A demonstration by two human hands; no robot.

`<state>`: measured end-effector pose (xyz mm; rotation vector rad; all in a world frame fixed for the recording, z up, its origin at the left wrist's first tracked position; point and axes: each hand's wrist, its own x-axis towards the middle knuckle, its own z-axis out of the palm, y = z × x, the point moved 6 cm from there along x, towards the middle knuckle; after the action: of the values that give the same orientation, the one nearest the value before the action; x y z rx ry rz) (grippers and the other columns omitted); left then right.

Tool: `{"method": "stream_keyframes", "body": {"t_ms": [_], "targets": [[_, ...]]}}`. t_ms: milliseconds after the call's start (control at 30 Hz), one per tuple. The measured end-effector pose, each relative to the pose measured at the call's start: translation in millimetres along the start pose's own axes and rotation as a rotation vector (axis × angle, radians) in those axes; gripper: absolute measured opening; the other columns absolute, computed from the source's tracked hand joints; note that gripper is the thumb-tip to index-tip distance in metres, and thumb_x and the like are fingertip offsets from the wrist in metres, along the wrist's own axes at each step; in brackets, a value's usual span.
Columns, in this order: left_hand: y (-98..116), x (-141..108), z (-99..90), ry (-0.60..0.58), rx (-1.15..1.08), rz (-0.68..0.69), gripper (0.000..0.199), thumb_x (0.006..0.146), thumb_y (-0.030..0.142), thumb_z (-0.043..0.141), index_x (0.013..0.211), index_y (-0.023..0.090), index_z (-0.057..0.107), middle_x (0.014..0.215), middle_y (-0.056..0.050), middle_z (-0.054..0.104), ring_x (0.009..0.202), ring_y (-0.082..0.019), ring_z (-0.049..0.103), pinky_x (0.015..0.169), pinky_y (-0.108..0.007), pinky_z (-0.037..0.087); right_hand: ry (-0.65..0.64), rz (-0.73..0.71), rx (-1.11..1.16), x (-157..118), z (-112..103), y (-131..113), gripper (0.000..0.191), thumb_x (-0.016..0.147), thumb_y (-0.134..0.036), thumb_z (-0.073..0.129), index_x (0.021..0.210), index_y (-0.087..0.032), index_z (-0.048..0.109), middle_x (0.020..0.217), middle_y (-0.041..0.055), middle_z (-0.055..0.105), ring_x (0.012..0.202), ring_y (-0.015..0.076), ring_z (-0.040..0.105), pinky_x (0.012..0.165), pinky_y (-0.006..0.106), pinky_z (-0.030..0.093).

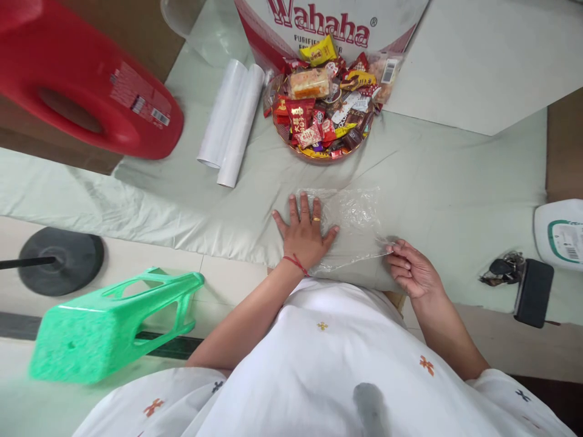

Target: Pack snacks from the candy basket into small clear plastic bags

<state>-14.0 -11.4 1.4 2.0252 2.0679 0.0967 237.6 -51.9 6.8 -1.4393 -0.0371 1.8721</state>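
A clear plastic bag (357, 215) lies flat on the pale green cloth (450, 176). My left hand (304, 233) rests palm down on the bag's left part, its fingers spread. At the bag's lower right corner, my right hand (410, 264) pinches the plastic between thumb and fingertips. Beyond the bag stands a bowl (319, 159) heaped with wrapped sweets (300, 115). Left of the bowl lie two white rolls (234, 121) side by side.
A red jug (91, 79) is at upper left, a Wahaha box (328, 24) behind the bowl. A green plastic stool (77, 340) is at lower left. To the right are a black phone (534, 292), keys (503, 268) and a white bottle (562, 233).
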Motion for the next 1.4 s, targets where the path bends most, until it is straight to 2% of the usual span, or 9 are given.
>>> {"method": "stream_keyframes", "body": {"t_ms": [167, 367, 500, 667, 800, 1000, 1167, 1267, 1400], "targets": [[-0.7, 0.2, 0.1, -0.001, -0.002, -0.003, 0.086, 0.098, 0.069, 0.040, 0.166, 0.016, 0.030, 0.175, -0.019, 0.013, 0.162, -0.044, 0.007, 0.120, -0.081, -0.001, -0.006, 0.024, -0.089, -7.3, -6.9, 2.0, 0.042, 0.055, -0.016, 0.097, 0.086, -0.020, 0.068, 0.071, -0.0056, 0.059, 0.047, -0.0001, 0.025, 0.032, 0.008, 0.019], [0.4, 0.0, -0.1, -0.008, 0.001, 0.015, 0.092, 0.096, 0.074, 0.040, 0.166, 0.015, 0.028, 0.175, -0.020, 0.012, 0.162, -0.045, 0.007, 0.118, -0.082, -0.003, -0.006, 0.036, -0.486, -19.6, -33.7, -10.7, 0.042, 0.055, -0.031, 0.097, 0.086, -0.019, 0.071, 0.070, -0.0051, 0.053, 0.048, 0.0006, 0.024, 0.039, 0.016, 0.015], [0.5, -0.1, 0.2, -0.014, 0.013, 0.018, 0.102, 0.091, 0.081, 0.043, 0.167, 0.015, 0.026, 0.175, -0.020, 0.010, 0.162, -0.046, 0.005, 0.118, -0.081, -0.006, 0.186, -0.301, -0.883, -7.2, -28.5, -49.2, 0.034, 0.071, -0.048, 0.084, 0.085, -0.020, 0.071, 0.072, -0.0014, 0.055, 0.055, 0.0083, 0.037, 0.048, 0.023, 0.028], [0.1, -0.3, -0.6, -0.032, 0.017, 0.022, 0.106, 0.088, 0.085, 0.043, 0.167, 0.016, 0.026, 0.176, -0.020, 0.009, 0.162, -0.045, 0.004, 0.119, -0.080, -0.005, 0.221, -0.677, -1.421, 32.2, 34.4, -65.6, 0.027, 0.084, -0.049, 0.069, 0.079, -0.022, 0.068, 0.079, 0.0040, 0.062, 0.073, 0.0196, 0.055, 0.069, 0.034, 0.043], [-0.5, -0.8, -1.4, -0.049, 0.011, 0.028, 0.108, 0.087, 0.086, 0.043, 0.168, 0.017, 0.025, 0.176, -0.020, 0.009, 0.162, -0.046, 0.004, 0.119, -0.080, -0.003, 0.181, -0.803, -1.335, 57.7, 54.0, -76.5, 0.018, 0.082, -0.039, 0.067, 0.078, -0.022, 0.066, 0.083, 0.0041, 0.060, 0.071, 0.0181, 0.055, 0.070, 0.034, 0.045], [-2.5, 0.4, -0.8, -0.061, -0.003, 0.003, 0.108, 0.085, 0.088, 0.045, 0.168, 0.022, 0.026, 0.176, -0.018, 0.007, 0.162, -0.048, 0.002, 0.117, -0.083, -0.002, 0.183, -0.654, -1.389, 68.8, 42.7, -96.2, 0.026, 0.085, -0.047, 0.067, 0.080, -0.023, 0.062, 0.071, 0.0015, 0.060, 0.063, 0.0177, 0.051, 0.063, 0.033, 0.039], [-1.7, 1.1, -0.5, -0.053, 0.000, 0.006, 0.108, 0.081, 0.090, 0.048, 0.167, 0.027, 0.027, 0.176, -0.021, 0.006, 0.161, -0.050, 0.002, 0.114, -0.086, 0.001, 0.361, -0.991, -1.443, 74.7, 81.8, -114.7, 0.034, 0.088, -0.055, 0.068, 0.099, -0.023, 0.061, 0.094, 0.0108, 0.067, 0.084, 0.0251, 0.055, 0.072, 0.037, 0.040], [-2.7, 0.2, -0.9, -0.041, 0.009, 0.009, 0.107, 0.082, 0.089, 0.049, 0.167, 0.027, 0.028, 0.176, -0.020, 0.008, 0.161, -0.049, 0.003, 0.115, -0.085, 0.002, 0.322, -0.903, -1.470, 100.7, 102.4, -116.2, 0.026, 0.084, -0.043, 0.073, 0.095, -0.022, 0.062, 0.084, 0.0058, 0.065, 0.076, 0.0219, 0.055, 0.069, 0.034, 0.040], [-8.1, -1.9, -1.2, -0.025, 0.018, 0.021, 0.107, 0.087, 0.086, 0.044, 0.168, 0.019, 0.025, 0.175, -0.021, 0.012, 0.162, -0.044, 0.007, 0.119, -0.081, 0.000, 0.174, -0.788, -1.280, 127.1, 101.3, -125.2, 0.019, 0.081, -0.035, 0.072, 0.075, -0.021, 0.060, 0.065, -0.0018, 0.057, 0.057, 0.0132, 0.045, 0.058, 0.030, 0.038]]}}
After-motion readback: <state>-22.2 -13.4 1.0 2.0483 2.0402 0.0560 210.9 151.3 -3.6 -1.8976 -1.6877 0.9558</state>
